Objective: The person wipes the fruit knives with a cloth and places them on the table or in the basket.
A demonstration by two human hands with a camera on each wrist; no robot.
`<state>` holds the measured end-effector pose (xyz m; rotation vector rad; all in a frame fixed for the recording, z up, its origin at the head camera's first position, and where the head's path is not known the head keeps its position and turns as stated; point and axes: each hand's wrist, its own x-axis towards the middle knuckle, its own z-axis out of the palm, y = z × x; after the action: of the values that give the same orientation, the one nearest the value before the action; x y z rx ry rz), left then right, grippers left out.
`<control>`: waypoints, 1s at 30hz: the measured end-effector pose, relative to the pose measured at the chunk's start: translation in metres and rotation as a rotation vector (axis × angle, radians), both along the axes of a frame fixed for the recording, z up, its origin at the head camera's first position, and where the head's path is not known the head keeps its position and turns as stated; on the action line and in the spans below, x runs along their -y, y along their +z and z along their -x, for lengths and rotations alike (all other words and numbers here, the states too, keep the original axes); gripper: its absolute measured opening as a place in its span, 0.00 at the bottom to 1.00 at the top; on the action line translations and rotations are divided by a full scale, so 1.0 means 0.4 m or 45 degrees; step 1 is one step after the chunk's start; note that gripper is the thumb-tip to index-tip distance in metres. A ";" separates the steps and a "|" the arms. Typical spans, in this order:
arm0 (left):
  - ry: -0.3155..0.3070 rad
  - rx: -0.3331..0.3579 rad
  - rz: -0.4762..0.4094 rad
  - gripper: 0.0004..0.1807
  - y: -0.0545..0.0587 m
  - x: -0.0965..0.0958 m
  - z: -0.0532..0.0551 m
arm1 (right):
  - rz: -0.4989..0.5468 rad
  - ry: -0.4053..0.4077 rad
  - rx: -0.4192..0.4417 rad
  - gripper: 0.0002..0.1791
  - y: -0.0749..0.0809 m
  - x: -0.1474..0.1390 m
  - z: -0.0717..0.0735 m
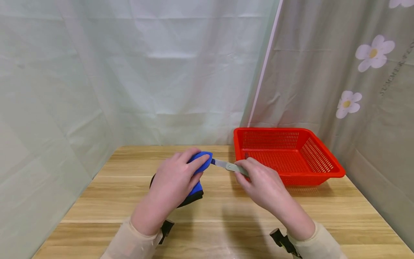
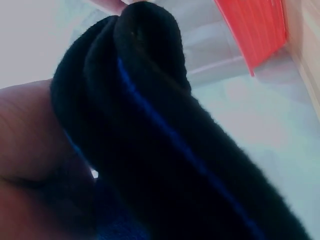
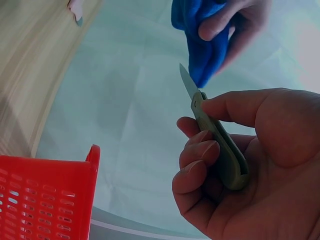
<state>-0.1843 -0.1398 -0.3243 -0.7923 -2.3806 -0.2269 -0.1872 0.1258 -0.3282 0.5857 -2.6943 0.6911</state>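
Note:
My left hand (image 1: 176, 176) grips a folded blue cloth (image 1: 195, 189) with a black edge, its fingers curled over the top. In the left wrist view the dark folds of the cloth (image 2: 165, 130) fill most of the picture. My right hand (image 1: 263, 183) holds a folding knife (image 1: 237, 168) by its pale green handle, with the blade out and pointing left toward the cloth. In the right wrist view the thumb and curled fingers surround the knife's handle (image 3: 220, 145), and the blade runs right beside the lower end of the cloth (image 3: 202, 55).
A red plastic basket (image 1: 289, 180) with slotted walls stands at the back right of the wooden table (image 1: 207, 223), just beyond my right hand. Pale curtains (image 1: 187, 72) hang behind and along both sides of the table.

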 end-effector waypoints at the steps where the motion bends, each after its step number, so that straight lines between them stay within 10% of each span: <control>1: -0.007 0.007 0.005 0.27 0.000 -0.005 -0.003 | -0.001 0.001 0.002 0.08 -0.001 0.001 0.000; 30: -0.023 0.050 0.078 0.28 -0.012 -0.067 -0.036 | -0.026 0.044 0.001 0.09 -0.004 0.006 -0.005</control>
<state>-0.1700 -0.1130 -0.3289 -0.8453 -2.4280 -0.1785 -0.1851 0.1232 -0.3299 0.6386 -2.7010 0.6732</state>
